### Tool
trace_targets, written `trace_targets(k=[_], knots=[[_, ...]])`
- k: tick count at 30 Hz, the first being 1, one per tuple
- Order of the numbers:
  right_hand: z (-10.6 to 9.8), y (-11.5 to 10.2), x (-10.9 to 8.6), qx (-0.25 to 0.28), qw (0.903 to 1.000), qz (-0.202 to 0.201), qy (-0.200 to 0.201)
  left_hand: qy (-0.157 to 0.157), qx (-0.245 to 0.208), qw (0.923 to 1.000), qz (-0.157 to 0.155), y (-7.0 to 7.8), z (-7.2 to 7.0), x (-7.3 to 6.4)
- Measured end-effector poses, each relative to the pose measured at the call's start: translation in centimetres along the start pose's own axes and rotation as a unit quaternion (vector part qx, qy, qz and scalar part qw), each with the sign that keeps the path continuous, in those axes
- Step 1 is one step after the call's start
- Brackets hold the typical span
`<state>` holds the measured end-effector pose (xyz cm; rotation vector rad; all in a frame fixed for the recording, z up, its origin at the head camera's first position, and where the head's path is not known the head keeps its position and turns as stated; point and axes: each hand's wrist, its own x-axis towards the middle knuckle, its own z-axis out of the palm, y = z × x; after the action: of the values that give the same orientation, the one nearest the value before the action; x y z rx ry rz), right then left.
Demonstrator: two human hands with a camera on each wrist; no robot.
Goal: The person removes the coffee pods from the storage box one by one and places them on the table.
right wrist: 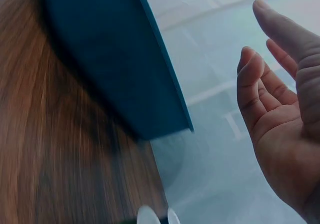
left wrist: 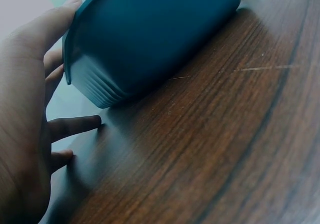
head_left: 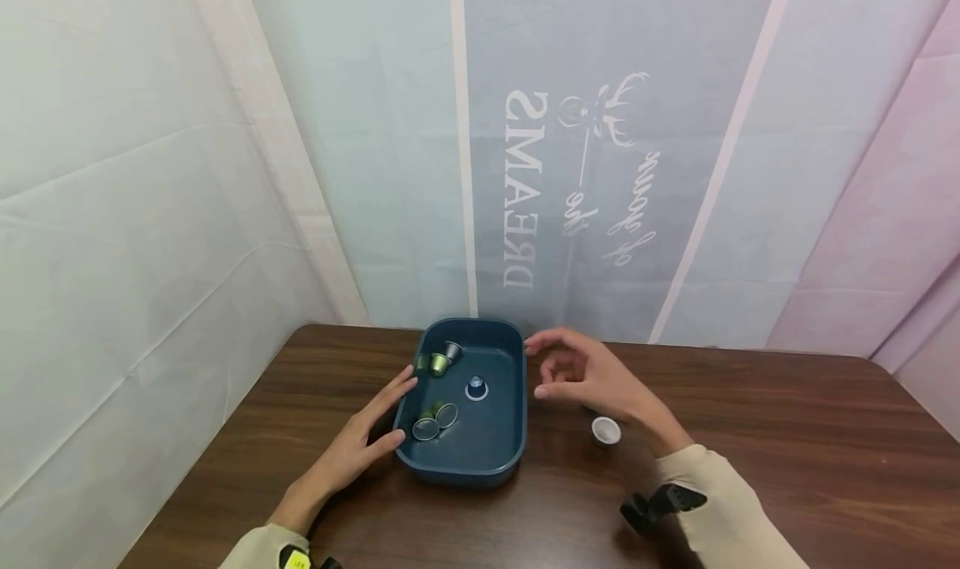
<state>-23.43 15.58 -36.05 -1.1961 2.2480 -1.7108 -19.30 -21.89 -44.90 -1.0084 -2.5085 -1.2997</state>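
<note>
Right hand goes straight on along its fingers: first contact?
Likely the right-side rim of the blue bin, just past the right hand's fingertips. Height is unclear, so it might pass above the rim instead.

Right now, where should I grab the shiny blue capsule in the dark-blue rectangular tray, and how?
I'd pinch the blue capsule by its narrow upper sides, coming straight down: it stands wide rim down, narrow end up, and the walled tray would likely hinder a sideways reach.
</note>
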Motion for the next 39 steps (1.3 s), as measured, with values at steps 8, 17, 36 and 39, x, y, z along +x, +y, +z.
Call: trace_targets(k=[8, 17, 36, 39], knots=[[2.2, -2.1, 2.0, 0.005, 0.9995, 0.017, -0.026, 0.000, 0.000, 1.0000, 0.004, 0.1, 0.0, 0.0], [3.5, 0.0, 3.5, -0.007, 0.9963, 0.032, -0.079, -0.002, -0.004, 1.0000, -0.002, 0.1, 0.1, 0.0], [6.7, 1.9, 7.1, -0.036, 0.9823, 0.027, -0.182, -0.008, -0.018, 0.9998, 0.000, -0.3, 0.2, -0.1], [7.0, 2.2, 7.7, -0.047, 0.9779, 0.041, -0.200, -0.007, -0.017, 0.9998, 0.000, -0.4, 0.2, 0.0]])
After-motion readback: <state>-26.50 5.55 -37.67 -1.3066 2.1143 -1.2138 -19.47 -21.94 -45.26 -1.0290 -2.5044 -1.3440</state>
